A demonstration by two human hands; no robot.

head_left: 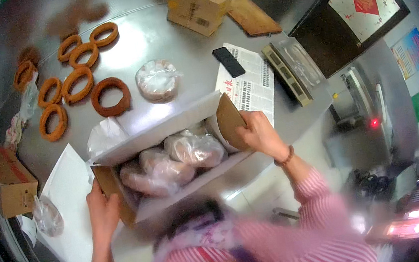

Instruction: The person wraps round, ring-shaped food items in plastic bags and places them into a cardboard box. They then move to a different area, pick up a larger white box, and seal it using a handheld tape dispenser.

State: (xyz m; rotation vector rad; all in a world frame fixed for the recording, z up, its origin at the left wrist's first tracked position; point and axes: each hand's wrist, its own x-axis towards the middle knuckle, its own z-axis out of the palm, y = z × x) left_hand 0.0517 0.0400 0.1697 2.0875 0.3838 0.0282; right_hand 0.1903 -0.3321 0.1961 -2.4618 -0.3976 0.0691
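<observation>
Right by the near edge of the tabletop (186, 43) there's an open carton (166, 128) with clear bags (166, 165) of roundish stuff inside, left hand (103, 206) gripping its left flap (115, 193), right hand (262, 131) gripping the right flap (229, 128). Beyond that: brown rings (112, 111), a wrapped bundle (158, 80), a phone (229, 61) on newspaper (254, 84).

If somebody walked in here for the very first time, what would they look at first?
Probably the open box in the middle, with filled clear bags inside and the left hand and right hand gripping its ends. Next, maybe the big brown rings spread over the upper-left part of the shiny table.
</observation>
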